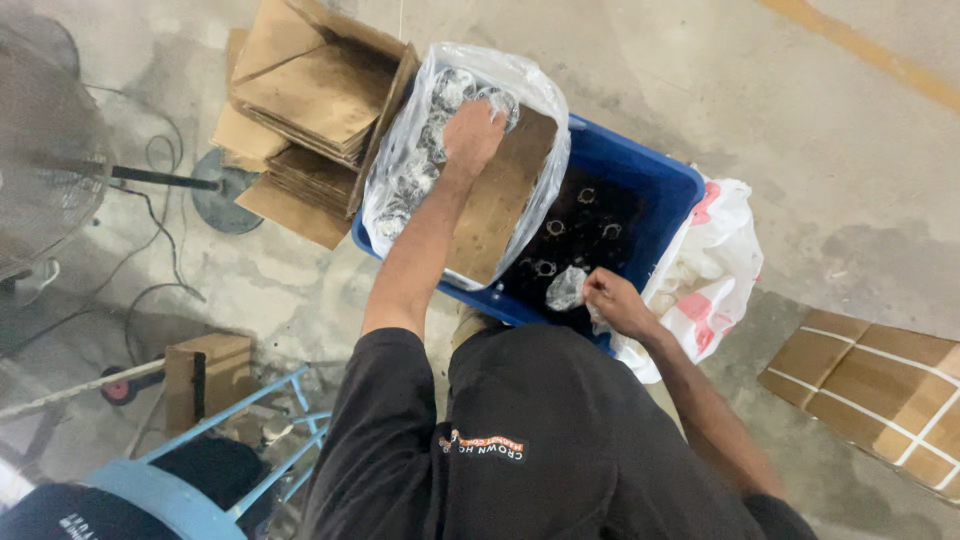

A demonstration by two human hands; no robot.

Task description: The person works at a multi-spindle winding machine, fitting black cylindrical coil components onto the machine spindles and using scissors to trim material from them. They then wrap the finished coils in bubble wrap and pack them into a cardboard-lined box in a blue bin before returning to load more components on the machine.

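My left hand (473, 130) reaches into a clear plastic bag (400, 165) full of small wrapped metal parts, its fingers closed among them, next to a brown cardboard sheet (500, 200) that lies inside the bag. The bag rests on the left end of a blue plastic crate (640, 165). My right hand (615, 300) pinches a small clear-wrapped part (567, 288) over the crate's near edge. Dark ring-shaped parts (585, 225) lie in the bottom of the crate.
A stack of flattened cardboard (300, 100) lies left of the crate. A white and red plastic bag (710, 270) hangs at the crate's right side. A taped carton (880, 390) sits at the right; a fan (50, 150), cables and a blue stool frame (200, 470) are at the left.
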